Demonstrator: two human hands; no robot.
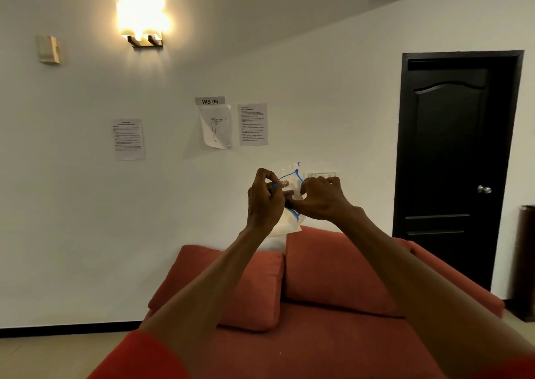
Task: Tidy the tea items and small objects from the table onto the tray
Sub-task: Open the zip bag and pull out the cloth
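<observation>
Both arms are raised in front of me at chest height. My left hand (265, 202) and my right hand (321, 197) each pinch a small clear plastic zip bag (291, 181) with a blue seal line, held in the air between them. The bag's mouth is pulled apart, and its lower part hangs behind my left wrist. What is inside the bag I cannot make out. No table, tray or tea item is in view.
An orange-red sofa (318, 335) with two back cushions (252, 286) lies below my arms. Behind it a white wall carries printed sheets (215, 129) and a lit lamp (143, 21). A dark closed door (454, 164) stands at the right.
</observation>
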